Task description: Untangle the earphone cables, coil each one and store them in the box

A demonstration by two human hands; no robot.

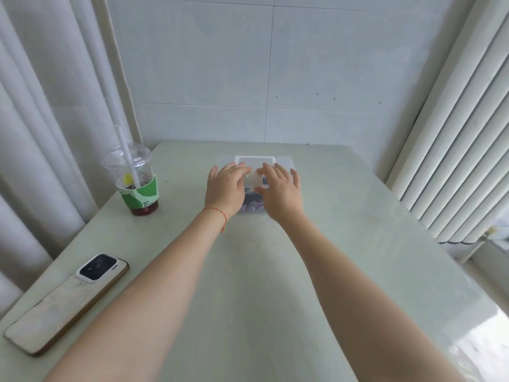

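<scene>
Box (285, 162), clear plastic, sits toward the far end of the table (358, 244), and both hands lie flat on top of it with the fingers straight and slightly spread, pinching nothing. Under the palms, through the near wall of the box, something dark with a touch of purple shows, which I take to be the cables (252, 205), though it is too blurred to say whether they are coiled or knotted. The left hand (224, 186) covers the left part of the lid, fingertips reaching toward a pale rectangular frame just past them; the right hand (278, 188) covers the right part, and between the two thumbs a small whitish tab, perhaps a latch, stands up. No cable lies loose anywhere on the table that I can see. So, as a guess, this is one end of the job or the other: either the box is about to be opened and everything remains to be done, or the cables are stowed and the lid is being pressed shut. I cannot tell which from here. Well to the left of the left fingers stands a cup (135, 180) with a straw and green sleeve, and much nearer the person, beside the left forearm, a phone (66, 304) lies face down.
</scene>
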